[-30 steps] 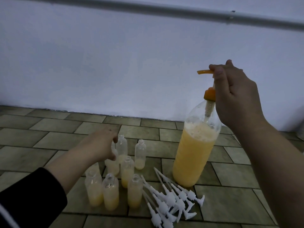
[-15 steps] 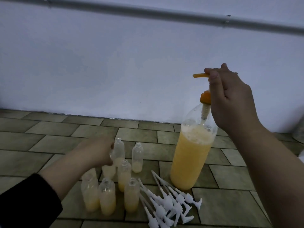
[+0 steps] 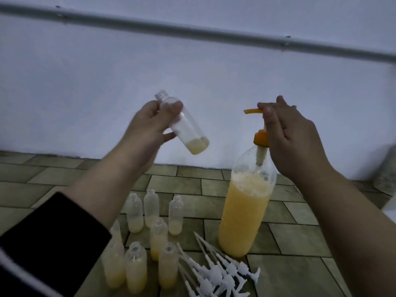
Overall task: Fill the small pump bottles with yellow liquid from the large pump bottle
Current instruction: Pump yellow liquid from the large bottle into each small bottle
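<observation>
My left hand holds a small clear bottle in the air, tilted with its open neck up-left and a little yellow liquid at its bottom. It hangs left of the orange pump spout. My right hand grips the orange pump head of the large bottle, which stands on the tiled floor, mostly full of foamy yellow liquid. Several small open bottles with yellow liquid at different levels stand on the floor below my left arm.
A pile of white pump tops lies on the floor in front of the large bottle. A white wall with a grey pipe rises behind. A pale blurred object sits at the right edge.
My left hand has lifted one small bottle from the group on the floor up to the level of the pump spout. My right hand stays on the pump head.
</observation>
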Motion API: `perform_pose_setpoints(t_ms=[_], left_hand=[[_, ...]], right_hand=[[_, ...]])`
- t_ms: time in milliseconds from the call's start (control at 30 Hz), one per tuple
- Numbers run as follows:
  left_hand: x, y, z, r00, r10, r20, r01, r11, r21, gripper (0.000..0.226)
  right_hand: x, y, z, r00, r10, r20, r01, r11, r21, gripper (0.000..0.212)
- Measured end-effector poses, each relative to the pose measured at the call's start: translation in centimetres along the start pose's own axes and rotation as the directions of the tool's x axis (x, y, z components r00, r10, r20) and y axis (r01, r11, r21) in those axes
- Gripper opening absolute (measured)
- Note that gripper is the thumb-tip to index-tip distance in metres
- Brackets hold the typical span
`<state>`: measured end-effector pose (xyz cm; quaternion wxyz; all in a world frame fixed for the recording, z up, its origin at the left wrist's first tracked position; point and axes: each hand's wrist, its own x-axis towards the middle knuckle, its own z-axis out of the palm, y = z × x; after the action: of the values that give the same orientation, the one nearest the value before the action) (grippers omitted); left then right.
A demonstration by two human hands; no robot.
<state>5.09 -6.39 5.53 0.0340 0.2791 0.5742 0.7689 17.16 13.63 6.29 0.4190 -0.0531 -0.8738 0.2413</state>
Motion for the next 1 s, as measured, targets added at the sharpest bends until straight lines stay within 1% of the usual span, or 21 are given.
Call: perform_pose_setpoints(t_ms=[67, 100, 133, 167, 200, 233, 267, 300, 333, 400, 533, 600, 667, 767, 833, 1000], left_hand=[[0.3, -0.7, 1.7, 0.999, 0.003, 0.049, -0.002, 0.999, -0.037, 0.042], [0.5, -1.0, 2.5, 0.996, -0.005, 0.086, 0.004, 1.0, 0.006, 0.045], [0.6, -1.2, 3.2, 0.991, -0.025, 0.131, 0.012, 0.995, 0.103, 0.045], [0.6, -1.5, 3.8, 0.983, -0.05, 0.178, 0.007, 0.971, 0.239, 0.041], [0.7, -1.8, 4.3, 0.973, -0.071, 0.22, -0.021, 0.92, 0.392, 0.036], [0.9, -2.1, 4.7, 0.962, -0.079, 0.26, -0.077, 0.839, 0.538, 0.032], [0.9, -2.4, 4.9, 0.951, -0.083, 0.298, -0.137, 0.749, 0.648, 0.031], [1.0, -2.6, 5.1, 0.941, -0.09, 0.325, -0.181, 0.678, 0.712, 0.031], [1.0, -2.7, 5.3, 0.933, -0.099, 0.346, -0.211, 0.628, 0.749, 0.033], [1.1, -2.9, 5.6, 0.925, -0.084, 0.371, -0.254, 0.587, 0.768, 0.034], [1.3, -2.5, 6.0, 0.934, 0.043, 0.356, -0.302, 0.629, 0.717, 0.032], [1.3, -2.2, 6.0, 0.93, 0.084, 0.359, -0.33, 0.619, 0.712, 0.034], [1.2, -1.9, 5.9, 0.919, 0.117, 0.376, -0.37, 0.583, 0.724, 0.037], [1.1, -1.5, 6.0, 0.892, 0.199, 0.405, -0.448, 0.494, 0.745, 0.041], [1.2, -1.3, 6.1, 0.881, 0.24, 0.408, -0.473, 0.451, 0.757, 0.043], [1.3, -1.6, 6.1, 0.873, 0.246, 0.422, -0.488, 0.428, 0.761, 0.047]], right_hand=[[0.0, 0.1, 0.2, 1.0, -0.009, -0.02, 0.008, 1.0, -0.01, 0.036], [-0.1, 0.2, 0.3, 0.999, -0.015, -0.03, 0.014, 1.0, -0.014, 0.037], [-0.1, 0.3, 0.5, 0.999, -0.02, -0.039, 0.019, 1.0, -0.012, 0.038], [-0.1, 0.4, 0.6, 0.999, -0.025, -0.047, 0.025, 1.0, -0.012, 0.039], [-0.1, 0.5, 0.7, 0.998, -0.036, -0.054, 0.034, 0.999, -0.021, 0.041], [-0.1, 0.4, 0.7, 0.997, -0.049, -0.06, 0.047, 0.998, -0.039, 0.041], [-0.2, 0.4, 0.8, 0.996, -0.064, -0.065, 0.061, 0.997, -0.056, 0.041], [-0.2, 0.3, 0.8, 0.994, -0.078, -0.072, 0.074, 0.995, -0.067, 0.04], [-0.2, 0.3, 0.9, 0.993, -0.087, -0.078, 0.081, 0.994, -0.072, 0.04], [-0.2, 0.3, 1.0, 0.993, -0.089, -0.082, 0.081, 0.993, -0.087, 0.041], [-0.2, 0.6, 1.3, 0.991, -0.101, -0.093, 0.091, 0.991, -0.102, 0.043], [-0.2, 0.6, 1.5, 0.989, -0.105, -0.103, 0.093, 0.989, -0.115, 0.044], [-0.3, 0.6, 1.6, 0.988, -0.111, -0.104, 0.098, 0.988, -0.119, 0.045], [-0.3, 0.6, 1.8, 0.987, -0.117, -0.109, 0.104, 0.987, -0.121, 0.045], [-0.3, 0.7, 1.9, 0.985, -0.125, -0.12, 0.109, 0.985, -0.133, 0.045], [-0.4, 1.3, 2.4, 0.968, -0.143, -0.208, 0.124, 0.987, -0.103, 0.041]])
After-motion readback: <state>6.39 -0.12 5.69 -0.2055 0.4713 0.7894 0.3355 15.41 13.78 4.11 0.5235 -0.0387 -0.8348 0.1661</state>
